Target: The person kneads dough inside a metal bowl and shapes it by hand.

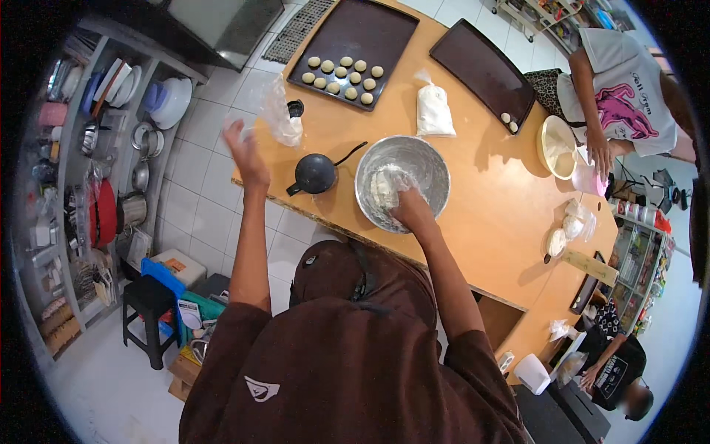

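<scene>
My right hand [413, 207] reaches down into a wide metal mixing bowl [438, 164], its whitened fingers pressed into pale, floury dough [384, 189]. Flour coats the bowl's inner wall. The dough and some blur hide how those fingers are bent. Off to the left, my left hand [246, 153] is raised past the table edge with its fingers apart, holding nothing. It is nearest a clear plastic bag [281, 118]. Between my arms, close to the front edge, sits a round dark container [314, 174] with a thin black handle lying beside it toward the bowl.
Beyond the bowl stands a bag of white powder [434, 111]. One dark tray [370, 26] carries several dough balls [341, 72]; another tray [481, 66] bears a few. At right, a person [625, 96] works by a cream bowl [547, 148]. Another person [617, 370] is farther off.
</scene>
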Available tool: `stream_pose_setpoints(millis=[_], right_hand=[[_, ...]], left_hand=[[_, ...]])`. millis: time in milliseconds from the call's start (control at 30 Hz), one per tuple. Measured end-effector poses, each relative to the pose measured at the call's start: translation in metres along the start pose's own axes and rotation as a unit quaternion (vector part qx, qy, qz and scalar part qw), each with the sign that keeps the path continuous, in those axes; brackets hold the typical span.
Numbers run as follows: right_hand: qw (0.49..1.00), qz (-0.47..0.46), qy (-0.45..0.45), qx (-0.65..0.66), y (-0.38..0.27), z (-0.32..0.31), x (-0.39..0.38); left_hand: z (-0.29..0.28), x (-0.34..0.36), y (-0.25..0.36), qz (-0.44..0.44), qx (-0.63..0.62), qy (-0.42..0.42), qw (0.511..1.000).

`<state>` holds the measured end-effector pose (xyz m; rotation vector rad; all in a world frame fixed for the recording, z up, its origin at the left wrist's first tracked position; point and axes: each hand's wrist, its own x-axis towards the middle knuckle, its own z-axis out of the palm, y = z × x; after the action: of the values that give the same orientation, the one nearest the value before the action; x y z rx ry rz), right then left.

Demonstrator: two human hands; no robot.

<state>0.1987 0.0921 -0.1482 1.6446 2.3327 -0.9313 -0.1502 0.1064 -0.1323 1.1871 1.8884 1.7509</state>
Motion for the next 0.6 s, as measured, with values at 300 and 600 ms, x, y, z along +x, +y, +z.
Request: stream_pose_setpoints(millis=[300, 600], right_hand=[[0.992, -0.064, 0.053, 0.091, 0.023, -0.012, -0.002], [1.0, 0.005, -0.011, -0.004, 0.008, 0.013, -0.002]], left_hand=[[0.006, -0.137, 0.04, -0.18, 0.166, 0.001, 0.97], [0.08, -0.179, 0.067, -0.396, 0.013, -0.391, 0.831]])
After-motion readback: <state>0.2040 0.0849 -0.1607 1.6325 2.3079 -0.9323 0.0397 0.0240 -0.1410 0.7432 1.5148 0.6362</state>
